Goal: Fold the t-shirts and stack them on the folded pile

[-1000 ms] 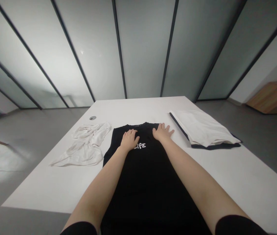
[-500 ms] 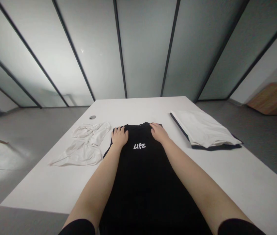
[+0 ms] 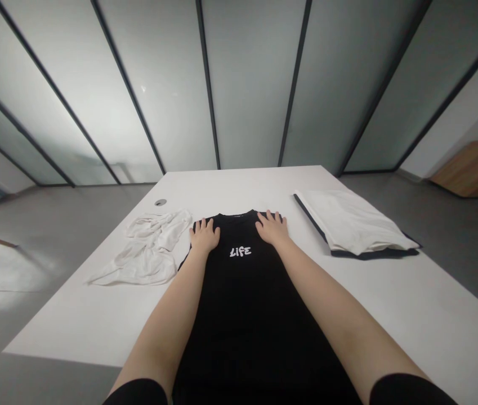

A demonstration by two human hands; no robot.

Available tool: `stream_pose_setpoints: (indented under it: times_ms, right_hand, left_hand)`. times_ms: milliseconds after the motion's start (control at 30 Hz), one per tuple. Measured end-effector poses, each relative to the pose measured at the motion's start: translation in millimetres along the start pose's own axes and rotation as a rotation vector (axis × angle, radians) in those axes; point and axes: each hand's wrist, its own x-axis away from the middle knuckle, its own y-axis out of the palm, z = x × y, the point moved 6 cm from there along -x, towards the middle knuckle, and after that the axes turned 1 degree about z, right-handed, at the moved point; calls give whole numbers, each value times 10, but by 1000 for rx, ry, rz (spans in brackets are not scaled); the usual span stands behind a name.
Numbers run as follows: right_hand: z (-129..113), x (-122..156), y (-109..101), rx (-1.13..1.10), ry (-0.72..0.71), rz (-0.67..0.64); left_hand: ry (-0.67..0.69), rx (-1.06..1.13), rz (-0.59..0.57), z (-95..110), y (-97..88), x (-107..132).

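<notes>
A black T-shirt (image 3: 242,298) with white lettering on its chest lies spread out on the white table, its neckline at the far end. My left hand (image 3: 205,235) rests flat on the left shoulder of the shirt, fingers apart. On the opposite shoulder my right hand (image 3: 272,228) lies palm down, its fingers spread. Neither hand grips the cloth. My forearms hide parts of the shirt's sides, and its near end runs out of view at the bottom.
Left of the shirt lies a crumpled white garment (image 3: 150,253). To the right sits a stack of folded clothes (image 3: 348,219), white on top with dark cloth beneath. The white table (image 3: 239,185) has a round grey cable hole (image 3: 160,202). Frosted glass panels stand behind.
My right hand has shifted slightly, its fingers now more spread over the shoulder. The left hand has moved a little outward, to the left. The shirt looks the same.
</notes>
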Motion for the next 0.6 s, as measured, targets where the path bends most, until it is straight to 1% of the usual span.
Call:
stream_pose_setpoints:
  times_ms: [67, 133, 200, 233, 267, 367, 400, 467, 600]
  right_hand:
    - [-10, 24, -49, -17, -33, 57]
    - [-21, 50, -107, -45, -61, 122]
    - [-43, 71, -145, -70, -97, 155]
    - [-57, 79, -151, -73, -117, 153]
    - [-70, 85, -146, -68, -133, 138]
    - [-94, 94, -92, -17, -148, 49]
    - [-95, 96, -71, 0, -143, 19]
    - [-96, 97, -42, 24, -129, -19]
    - [-99, 98, -24, 27, -119, -32]
  left_hand:
    - [7, -2, 14, 24, -23, 11]
    - [34, 5, 76, 66, -69, 21]
    - [78, 15, 142, 116, -108, 31]
    - [98, 18, 144, 139, -106, 33]
    - [112, 17, 117, 156, -85, 31]
    - [117, -3, -27, 172, 18, 26]
    - [114, -13, -58, 172, 39, 25]
    - [111, -31, -75, 172, 50, 27]
    - [107, -54, -76, 178, 40, 34]
